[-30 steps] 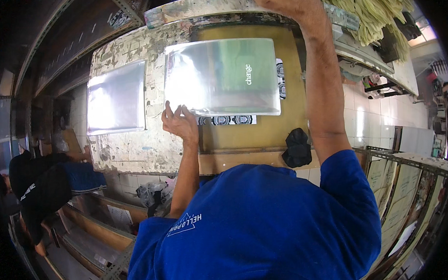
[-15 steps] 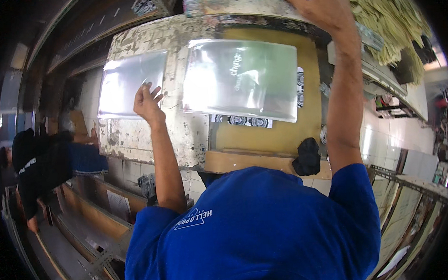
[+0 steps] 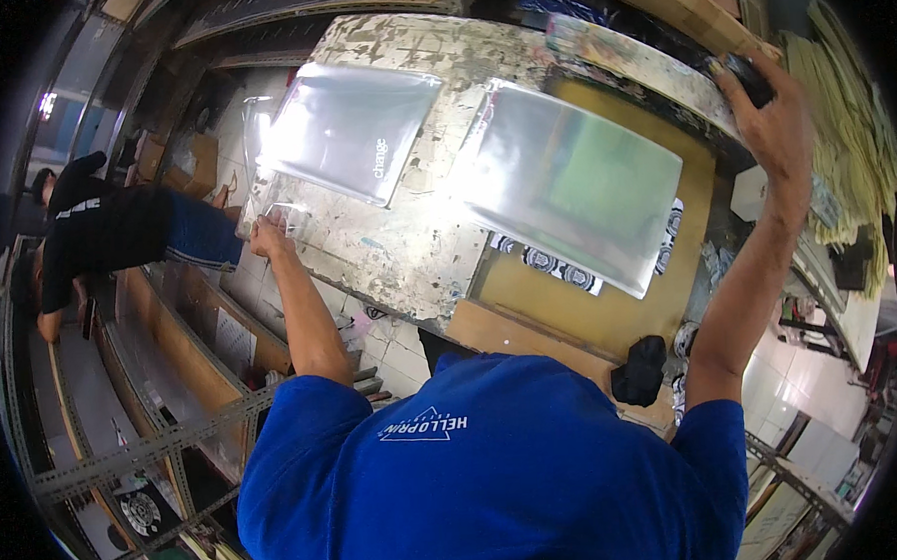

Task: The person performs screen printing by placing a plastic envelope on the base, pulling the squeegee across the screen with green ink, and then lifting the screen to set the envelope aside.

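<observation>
My left hand [image 3: 270, 238] is closed in a pinch on the corner of a clear plastic sheet [image 3: 291, 215], at the near-left edge of the worn white table [image 3: 387, 248]. Beside it lies a clear plastic bag [image 3: 357, 134] with white lettering. To the right, a glossy pile of clear plastic bags [image 3: 564, 185] rests on a yellowish-brown board, a green patch showing through. At the far right my right hand [image 3: 777, 116] is raised, its fingers curled round a black object [image 3: 750, 82]. The hand partly hides that object, so its kind is unclear.
Black-and-white printed pieces [image 3: 563, 270] stick out beneath the pile. A crumpled black cloth [image 3: 641, 372] lies at the board's near-right corner. Yellowish sheets [image 3: 842, 133] hang at the right. Another person in dark clothes [image 3: 116, 219] bends over shelving at the left.
The white lettering has gone from the right pile and now shows on the left bag. My left hand has moved nearer the table's edge. The view has turned, and my right hand appears farther right.
</observation>
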